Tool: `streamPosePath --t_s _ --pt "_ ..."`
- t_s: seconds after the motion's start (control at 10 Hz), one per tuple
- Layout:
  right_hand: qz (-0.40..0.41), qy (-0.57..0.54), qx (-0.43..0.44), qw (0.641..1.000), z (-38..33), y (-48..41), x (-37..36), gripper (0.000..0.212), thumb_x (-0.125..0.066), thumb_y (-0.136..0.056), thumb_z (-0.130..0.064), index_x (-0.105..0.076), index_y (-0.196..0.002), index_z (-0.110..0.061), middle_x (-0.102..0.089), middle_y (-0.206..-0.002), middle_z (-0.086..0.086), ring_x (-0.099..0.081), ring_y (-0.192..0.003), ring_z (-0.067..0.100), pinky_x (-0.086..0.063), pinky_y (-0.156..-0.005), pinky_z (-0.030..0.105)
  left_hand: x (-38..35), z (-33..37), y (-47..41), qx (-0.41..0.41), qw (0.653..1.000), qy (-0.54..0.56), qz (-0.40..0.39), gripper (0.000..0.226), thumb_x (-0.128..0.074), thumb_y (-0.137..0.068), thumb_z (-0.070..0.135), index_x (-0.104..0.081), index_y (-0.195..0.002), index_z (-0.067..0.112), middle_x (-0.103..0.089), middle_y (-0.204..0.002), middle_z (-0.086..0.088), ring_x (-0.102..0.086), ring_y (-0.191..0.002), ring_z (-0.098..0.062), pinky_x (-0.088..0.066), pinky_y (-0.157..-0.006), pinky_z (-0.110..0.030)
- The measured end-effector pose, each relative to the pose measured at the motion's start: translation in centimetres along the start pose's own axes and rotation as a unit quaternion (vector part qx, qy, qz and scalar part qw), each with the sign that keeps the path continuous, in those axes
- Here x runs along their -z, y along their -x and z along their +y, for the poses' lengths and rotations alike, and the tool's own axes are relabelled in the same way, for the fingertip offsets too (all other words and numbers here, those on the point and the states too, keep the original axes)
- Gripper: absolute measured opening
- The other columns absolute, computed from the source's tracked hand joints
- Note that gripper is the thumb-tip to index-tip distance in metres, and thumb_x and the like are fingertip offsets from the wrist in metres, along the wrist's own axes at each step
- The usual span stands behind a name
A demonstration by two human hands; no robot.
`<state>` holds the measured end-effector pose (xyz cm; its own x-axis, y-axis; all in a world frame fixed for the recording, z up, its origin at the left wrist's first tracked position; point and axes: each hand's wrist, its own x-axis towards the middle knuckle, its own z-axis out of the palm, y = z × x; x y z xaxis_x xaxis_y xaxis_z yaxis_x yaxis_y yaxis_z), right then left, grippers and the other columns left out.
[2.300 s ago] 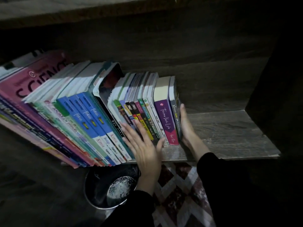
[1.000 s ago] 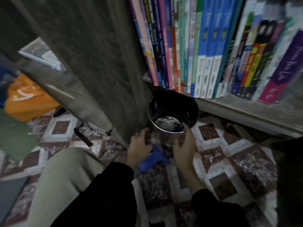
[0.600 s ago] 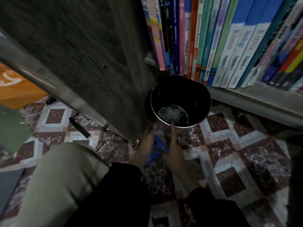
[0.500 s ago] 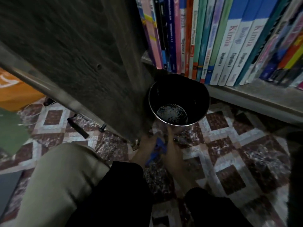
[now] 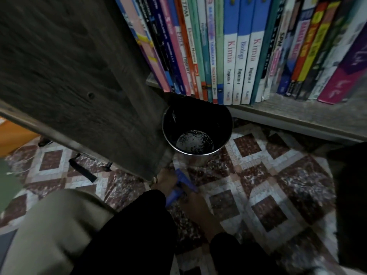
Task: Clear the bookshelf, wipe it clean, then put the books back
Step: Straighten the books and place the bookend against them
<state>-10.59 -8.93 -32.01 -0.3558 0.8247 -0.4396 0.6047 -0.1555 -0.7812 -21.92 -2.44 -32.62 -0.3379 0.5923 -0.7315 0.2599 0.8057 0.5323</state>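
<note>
A row of upright books (image 5: 236,56) fills the low wooden shelf (image 5: 294,114) at the top. Below it a metal pot (image 5: 198,126) with a little water stands on the patterned floor. Just in front of the pot both my hands hold a blue cloth (image 5: 178,187). My left hand (image 5: 165,180) grips its left end beside the shelf's side panel. My right hand (image 5: 195,199) grips the other end, fingers curled over it. Black sleeves cover both forearms.
The shelf's dark wooden side panel (image 5: 79,66) slants across the upper left, close to my left hand. My knee in beige trousers (image 5: 51,225) is at lower left. An orange object (image 5: 14,135) and a black strap (image 5: 83,171) lie on the tiled floor.
My hands left the books, dropped to the floor by the pot and took up the blue cloth; they have since drawn together and back toward me with the cloth between them.
</note>
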Motion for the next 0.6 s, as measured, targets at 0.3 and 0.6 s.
streamPosePath --t_s 0.3,0.6 --pt "0.128 0.244 -0.031 0.961 2.5 2.0 3.9 0.06 -0.051 -0.081 -0.034 -0.046 -0.137 -0.011 -0.068 -0.102 0.017 -0.066 -0.092 0.033 -0.055 -0.074 0.042 -1.3 3.3 5.4 0.015 0.975 0.094 -0.202 0.015 -0.046 -0.096 0.002 -0.058 -0.097 0.012 -0.069 -0.064 -0.003 -0.066 -0.053 -0.012 -0.055 -0.052 -0.024" --pt "0.125 0.342 -0.061 0.93 8.9 3.5 5.2 0.118 -0.091 -0.016 -0.041 -0.05 -0.123 -0.015 -0.067 -0.076 0.004 -0.056 -0.086 0.027 -0.056 -0.061 0.048 -8.3 1.9 5.8 0.044 0.969 0.131 -0.203 0.019 -0.049 -0.097 0.006 -0.054 -0.115 0.01 -0.065 -0.06 0.004 -0.061 -0.054 -0.009 -0.05 -0.046 -0.021"
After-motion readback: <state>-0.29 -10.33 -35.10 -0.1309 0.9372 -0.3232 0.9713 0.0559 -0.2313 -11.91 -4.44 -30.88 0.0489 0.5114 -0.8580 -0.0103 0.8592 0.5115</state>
